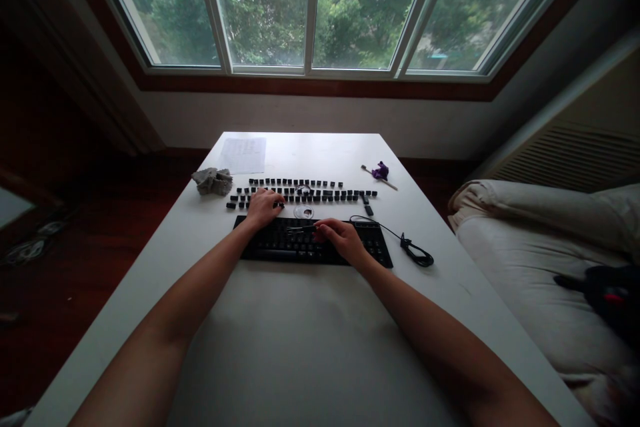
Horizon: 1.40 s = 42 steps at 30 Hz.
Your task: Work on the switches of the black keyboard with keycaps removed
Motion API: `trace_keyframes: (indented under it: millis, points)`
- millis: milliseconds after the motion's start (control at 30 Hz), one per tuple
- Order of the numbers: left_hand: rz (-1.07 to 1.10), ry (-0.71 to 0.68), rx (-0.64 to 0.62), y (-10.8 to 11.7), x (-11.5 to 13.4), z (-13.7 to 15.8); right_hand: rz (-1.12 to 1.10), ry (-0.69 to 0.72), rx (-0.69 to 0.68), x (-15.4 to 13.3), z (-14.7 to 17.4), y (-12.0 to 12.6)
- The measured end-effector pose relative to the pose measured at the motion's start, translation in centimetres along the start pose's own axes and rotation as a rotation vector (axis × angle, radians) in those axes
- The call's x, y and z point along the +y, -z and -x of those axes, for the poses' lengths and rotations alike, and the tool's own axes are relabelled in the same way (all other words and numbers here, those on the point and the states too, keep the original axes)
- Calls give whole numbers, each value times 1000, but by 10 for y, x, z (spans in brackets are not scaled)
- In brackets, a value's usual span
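Keyboard (304, 251) lies on the white table (310, 327) beneath our right hand (341, 237), rows of loose keycaps (306, 198) toward its twelve o'clock. That hand grasps a thin pronged tool (301, 230) over it — a slip of the grip could scratch or chip something. Our left hand (263, 209) is at the keycaps' eight o'clock (we cannot tell whether it grasps one); a careless drag there could scramble the rows, and a snag on the cable (417, 254) at three o'clock could jerk everything askew.
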State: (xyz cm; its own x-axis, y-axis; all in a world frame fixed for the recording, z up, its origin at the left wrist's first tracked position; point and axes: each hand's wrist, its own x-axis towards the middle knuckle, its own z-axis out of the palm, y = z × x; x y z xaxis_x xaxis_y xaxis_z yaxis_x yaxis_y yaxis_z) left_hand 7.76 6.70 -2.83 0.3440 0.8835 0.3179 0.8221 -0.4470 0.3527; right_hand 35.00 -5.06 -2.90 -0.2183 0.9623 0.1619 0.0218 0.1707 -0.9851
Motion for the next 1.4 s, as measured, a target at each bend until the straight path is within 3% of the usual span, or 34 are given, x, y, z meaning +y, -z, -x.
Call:
trace_keyframes:
  millis: [467,867,967,1167,1400]
  points:
    - [-29,-12,10,-1,0,-1,5,7,-4,-3,1,-1]
    - [30,65,117,10,3,11,2,5,-1,-3,0,1]
    - [72,20,72,14,9,23,15,9,4,-7,0,2]
    - [175,-207,-172,22,26,40,-33,-35,55,-9,-4,5]
    - [308,-179,-210,14,25,38,-114,-32,89,-16,-7,4]
